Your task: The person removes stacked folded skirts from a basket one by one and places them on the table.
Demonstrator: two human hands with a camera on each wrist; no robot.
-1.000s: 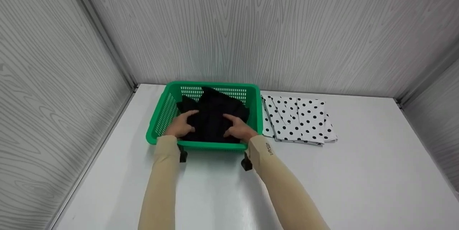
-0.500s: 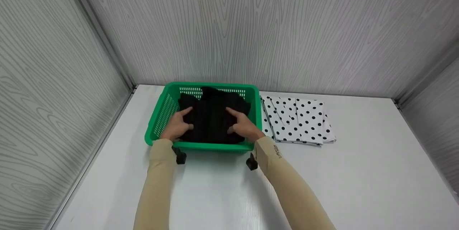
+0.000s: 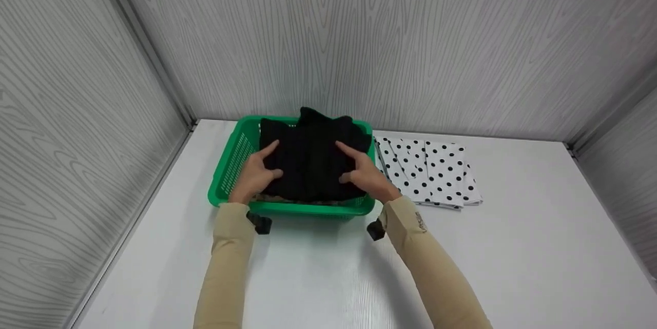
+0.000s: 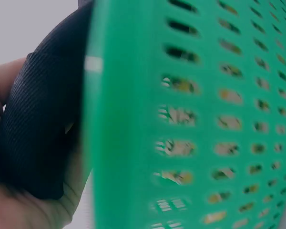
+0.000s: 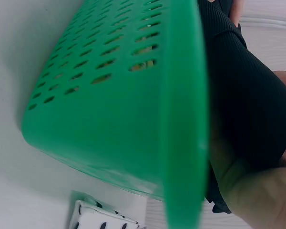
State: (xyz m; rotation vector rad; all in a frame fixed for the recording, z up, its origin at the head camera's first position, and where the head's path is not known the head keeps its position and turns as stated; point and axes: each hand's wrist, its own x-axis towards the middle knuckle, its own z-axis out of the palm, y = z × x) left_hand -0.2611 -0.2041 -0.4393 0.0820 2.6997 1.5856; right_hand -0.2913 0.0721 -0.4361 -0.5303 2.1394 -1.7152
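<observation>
A folded black ribbed garment (image 3: 313, 159) is held between my two hands, over the green plastic basket (image 3: 303, 209). My left hand (image 3: 255, 175) grips its left side, thumb on top and the other fingers hidden beneath. On the right side, my right hand (image 3: 365, 172) grips it the same way. In the left wrist view the black cloth (image 4: 43, 105) bulges above the basket rim (image 4: 119, 114), curled inside the palm. The right wrist view has the cloth (image 5: 248, 95) in the hand beyond the rim. Patterned cloth (image 4: 229, 121) shows through the basket's slots.
White cloth with black dots (image 3: 428, 172) lies folded on the white table (image 3: 523, 226), close to the basket's right side. Grey wood-grain panels (image 3: 328, 41) stand behind and at both sides. Small black wrist devices (image 3: 376, 230) hang below the sleeves.
Both hands have lifted the black garment from inside the basket to above its rim. It now overlaps the back and right rim, and patterned cloth shows beneath its front edge.
</observation>
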